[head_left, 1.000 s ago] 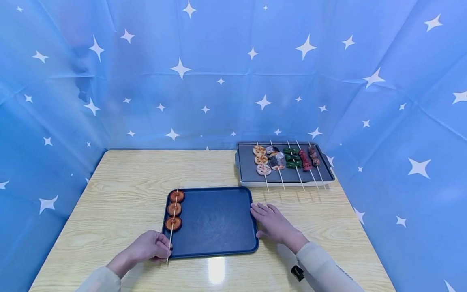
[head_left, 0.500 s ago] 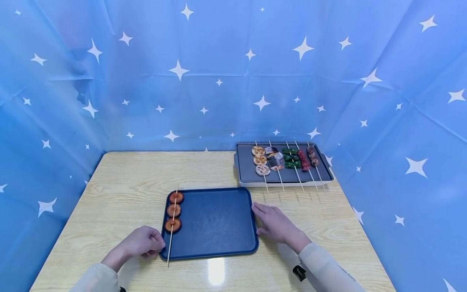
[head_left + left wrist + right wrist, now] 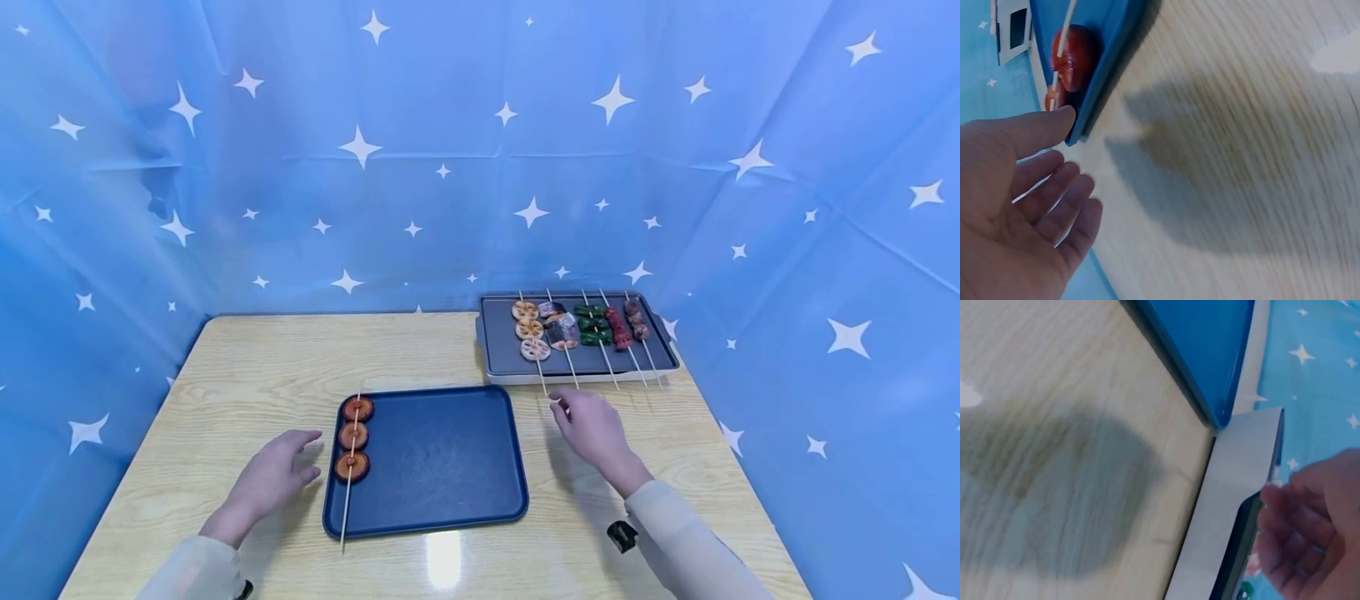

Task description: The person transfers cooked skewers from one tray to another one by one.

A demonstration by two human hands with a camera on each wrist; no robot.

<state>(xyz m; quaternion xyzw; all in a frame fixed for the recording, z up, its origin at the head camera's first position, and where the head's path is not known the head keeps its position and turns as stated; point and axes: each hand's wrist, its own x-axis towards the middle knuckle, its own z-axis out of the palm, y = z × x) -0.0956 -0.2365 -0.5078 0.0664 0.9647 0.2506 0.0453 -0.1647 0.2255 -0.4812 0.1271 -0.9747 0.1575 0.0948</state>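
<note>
In the head view, a skewer of several reddish-brown, mushroom-like rounds [image 3: 352,436] lies along the left side of the dark blue tray [image 3: 442,458]. Just left of that tray my left hand [image 3: 266,479] hovers with its fingers apart, holding nothing; the left wrist view shows its thumb near the tray corner. My right hand [image 3: 596,429] is beside the handle end of the lotus root skewer [image 3: 529,330], fingers loosely bent. In the right wrist view no stick shows between the fingers. The lotus skewer lies leftmost on the grill plate [image 3: 501,354].
Right of the lotus skewer lie a fish-like skewer [image 3: 562,331], a green pepper skewer [image 3: 593,323], a red meat skewer [image 3: 619,329] and a brown meat skewer [image 3: 636,320]. Their sticks jut over the grill's front edge. Blue star-printed cloth [image 3: 420,150] surrounds the wooden table [image 3: 300,358].
My left hand has let go of the mushroom-like skewer's stick and drawn back left, opening. My right hand has left the tray's right edge and moved up toward the lotus root skewer's stick.
</note>
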